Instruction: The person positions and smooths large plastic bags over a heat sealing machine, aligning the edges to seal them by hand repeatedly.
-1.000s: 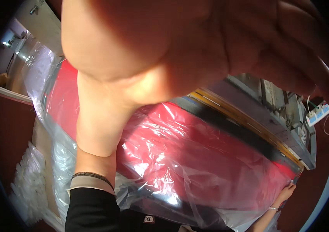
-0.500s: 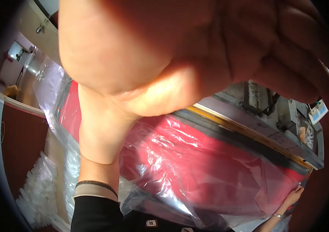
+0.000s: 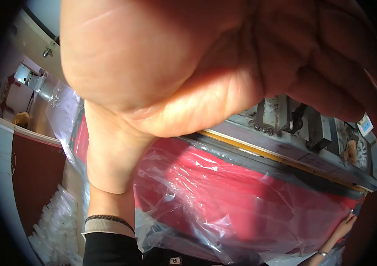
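My left hand is raised very close to the view, palm showing, and covers much of its upper part. Its fingers stretch toward the right, spread and in shadow; the palm holds nothing, and the fingertips run out of sight. Below it lies a long red surface under wrinkled clear plastic film, bright with glare. At the far right end of the red surface my right hand, with a bracelet at the wrist, is at the edge, fingers curled. What those fingers pinch is too small to make out.
Behind the red surface runs a machine frame with a yellow strip and dark metal parts. A white socket strip stands at right. Bundled clear plastic lies lower left, near a dark red panel. A cabinet door with a lock is upper left.
The whole view has shifted slightly, so the red surface and machine sit a little lower and further right. My left hand stays raised, and my right hand stays at the right end.
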`<state>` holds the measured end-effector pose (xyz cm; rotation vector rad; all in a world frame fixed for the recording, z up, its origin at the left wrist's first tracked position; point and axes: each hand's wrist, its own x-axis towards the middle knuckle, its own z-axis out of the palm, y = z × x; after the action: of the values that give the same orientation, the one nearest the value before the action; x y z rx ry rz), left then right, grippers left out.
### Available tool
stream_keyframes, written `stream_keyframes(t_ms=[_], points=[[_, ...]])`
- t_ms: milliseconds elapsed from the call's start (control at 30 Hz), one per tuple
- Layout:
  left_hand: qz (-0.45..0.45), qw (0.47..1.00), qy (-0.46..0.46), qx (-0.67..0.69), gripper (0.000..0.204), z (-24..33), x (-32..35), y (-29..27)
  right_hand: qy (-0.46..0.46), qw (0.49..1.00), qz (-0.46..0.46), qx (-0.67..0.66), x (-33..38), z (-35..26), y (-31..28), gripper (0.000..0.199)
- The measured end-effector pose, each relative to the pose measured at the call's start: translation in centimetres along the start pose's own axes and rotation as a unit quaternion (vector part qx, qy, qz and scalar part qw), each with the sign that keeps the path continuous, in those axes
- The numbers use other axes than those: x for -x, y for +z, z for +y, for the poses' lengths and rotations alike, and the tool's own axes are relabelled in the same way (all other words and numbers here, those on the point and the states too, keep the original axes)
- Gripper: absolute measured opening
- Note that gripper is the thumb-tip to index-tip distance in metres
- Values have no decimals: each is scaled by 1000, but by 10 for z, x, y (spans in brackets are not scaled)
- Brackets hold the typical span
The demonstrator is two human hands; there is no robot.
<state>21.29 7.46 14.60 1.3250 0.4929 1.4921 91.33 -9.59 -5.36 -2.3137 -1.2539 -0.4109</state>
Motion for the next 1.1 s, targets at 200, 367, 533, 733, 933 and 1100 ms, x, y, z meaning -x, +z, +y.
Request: stream_keyframes(t_ms=[200,367,533,733,933,1100], points=[[38,999,8,-6,54,-7,8,-17,-2,1000,20,-5,0,10,4,28],[53,999,13,-7,54,-7,10,-20,4,1000,-1,-14,-1,11,2,28],[60,998,18,-5,54,-7,13,-25,11,1000,-6,-6,0,6,1,28],[65,998,23,-3,54,-7,16,-28,-2,1000,2,-1,2,-3,-3,26],[67,997,25,-2,55,-4,22,-27,34,999,-18,-7,1,-11,-6,30],[69,997,26,-6,55,-1,28,-23,21,1000,0,-13,1,-8,-4,29]])
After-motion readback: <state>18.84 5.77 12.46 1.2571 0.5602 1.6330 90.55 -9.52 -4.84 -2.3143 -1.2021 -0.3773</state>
